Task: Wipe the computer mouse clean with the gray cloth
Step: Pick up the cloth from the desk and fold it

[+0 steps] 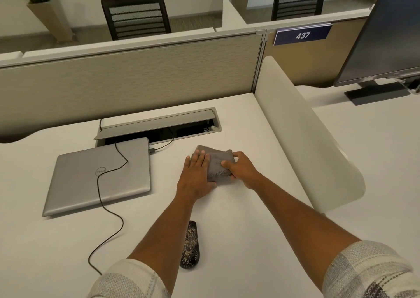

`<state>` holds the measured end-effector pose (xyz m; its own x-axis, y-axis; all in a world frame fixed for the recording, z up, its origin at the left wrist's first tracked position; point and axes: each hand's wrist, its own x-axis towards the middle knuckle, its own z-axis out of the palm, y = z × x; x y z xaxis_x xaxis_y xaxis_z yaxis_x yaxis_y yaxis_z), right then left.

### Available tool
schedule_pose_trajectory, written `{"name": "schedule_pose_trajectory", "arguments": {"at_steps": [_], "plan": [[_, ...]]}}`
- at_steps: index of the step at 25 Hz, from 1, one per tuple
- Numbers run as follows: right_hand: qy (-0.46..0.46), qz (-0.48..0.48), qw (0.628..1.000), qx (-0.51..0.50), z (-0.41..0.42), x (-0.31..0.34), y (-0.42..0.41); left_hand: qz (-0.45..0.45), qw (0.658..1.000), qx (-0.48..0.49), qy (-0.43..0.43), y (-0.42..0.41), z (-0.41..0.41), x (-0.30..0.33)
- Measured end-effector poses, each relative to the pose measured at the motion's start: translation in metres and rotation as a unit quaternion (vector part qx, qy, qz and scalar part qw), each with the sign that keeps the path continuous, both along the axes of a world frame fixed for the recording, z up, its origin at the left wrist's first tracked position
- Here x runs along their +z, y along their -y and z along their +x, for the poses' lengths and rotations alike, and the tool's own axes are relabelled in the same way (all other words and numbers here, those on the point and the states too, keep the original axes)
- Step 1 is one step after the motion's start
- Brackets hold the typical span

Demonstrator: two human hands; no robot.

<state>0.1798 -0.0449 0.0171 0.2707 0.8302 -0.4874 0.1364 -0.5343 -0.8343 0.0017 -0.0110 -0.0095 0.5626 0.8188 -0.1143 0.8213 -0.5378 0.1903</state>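
Note:
A folded gray cloth (218,165) lies on the white desk (250,218), past the middle. My left hand (196,176) rests flat on its left part, fingers spread. My right hand (242,169) grips the cloth's right edge between thumb and fingers. The black computer mouse (190,245), speckled with pale crumbs, lies near the front of the desk between my forearms, partly hidden by my left arm. Neither hand touches it.
A closed silver laptop (100,179) sits to the left, with a black cable (106,209) running across it and down the desk. Behind it is an open cable tray (159,124). A white divider (302,127) stands to the right, a monitor (386,36) beyond.

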Motion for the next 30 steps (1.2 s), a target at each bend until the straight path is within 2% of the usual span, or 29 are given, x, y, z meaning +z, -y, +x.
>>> {"name": "schedule_pose_trajectory", "arguments": {"at_steps": [4, 6, 9, 13, 15, 17, 20, 22, 24, 26, 30], "plan": [[-0.115, -0.040, 0.992, -0.015, -0.003, 0.032, 0.009, 0.025, 0.997, -0.028, 0.073, 0.014, -0.005, 0.016], [-0.134, -0.044, 0.989, -0.039, -0.004, 0.049, 0.013, 0.008, 0.991, -0.016, 0.133, 0.022, -0.006, 0.028], [-0.144, -0.026, 0.987, -0.074, -0.006, 0.074, 0.021, -0.067, 0.972, 0.019, 0.225, 0.028, -0.007, 0.048], [-0.158, 0.030, 0.983, -0.085, -0.003, 0.102, 0.039, -0.106, 0.946, 0.074, 0.296, 0.034, -0.014, 0.067], [-0.101, 0.072, 0.989, -0.078, -0.003, 0.109, 0.051, -0.146, 0.931, 0.096, 0.321, 0.040, -0.020, 0.075], [0.021, 0.127, 0.991, -0.041, -0.007, 0.110, 0.064, -0.210, 0.914, 0.096, 0.335, 0.048, -0.028, 0.081], [0.137, 0.206, 0.965, 0.082, -0.021, 0.105, 0.086, -0.288, 0.898, 0.053, 0.328, 0.061, -0.039, 0.090], [0.148, 0.216, 0.950, 0.167, -0.031, 0.105, 0.097, -0.307, 0.902, 0.009, 0.304, 0.070, -0.041, 0.097], [0.166, 0.212, 0.940, 0.209, -0.038, 0.104, 0.105, -0.335, 0.898, -0.004, 0.285, 0.079, -0.044, 0.102], [0.163, 0.214, 0.943, 0.197, -0.040, 0.100, 0.112, -0.364, 0.888, 0.014, 0.282, 0.086, -0.050, 0.105], [0.113, 0.215, 0.964, 0.108, -0.043, 0.095, 0.129, -0.403, 0.849, 0.068, 0.336, 0.093, -0.074, 0.102]]}}
